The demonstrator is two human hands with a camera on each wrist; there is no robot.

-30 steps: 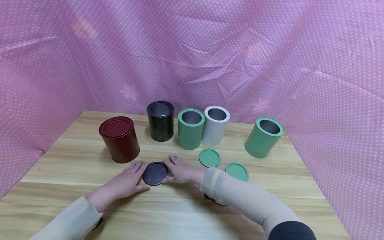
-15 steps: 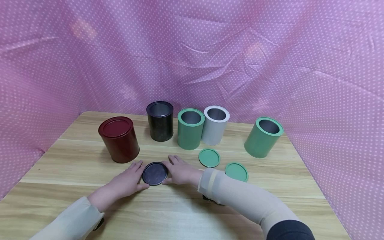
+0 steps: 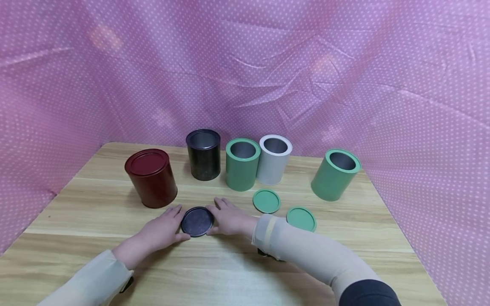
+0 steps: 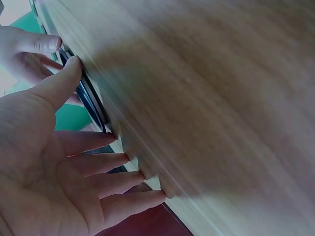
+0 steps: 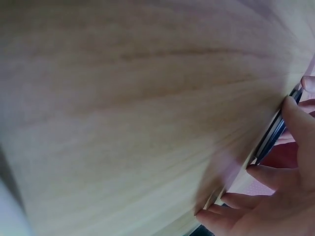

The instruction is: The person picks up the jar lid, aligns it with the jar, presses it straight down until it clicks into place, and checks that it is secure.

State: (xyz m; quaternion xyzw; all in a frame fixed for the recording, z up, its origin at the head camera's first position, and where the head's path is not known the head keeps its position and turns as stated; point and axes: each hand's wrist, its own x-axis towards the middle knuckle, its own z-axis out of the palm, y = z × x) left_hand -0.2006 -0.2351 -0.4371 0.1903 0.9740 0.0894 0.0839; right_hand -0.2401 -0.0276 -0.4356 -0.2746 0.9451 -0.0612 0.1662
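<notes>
A round black lid lies flat on the wooden table, near the front middle. My left hand rests on the table at the lid's left side, fingers straight, thumb against the rim. On the lid's right side my right hand lies the same way. In the left wrist view the left hand spreads its fingers on the wood beside the lid's edge. Seen from the right wrist, the right hand has its thumb against the lid's edge.
Behind the hands stand a lidded dark red can, an open black can, an open green can, an open grey can and another open green can. Two green lids lie right of the hands. Pink dotted cloth surrounds the table.
</notes>
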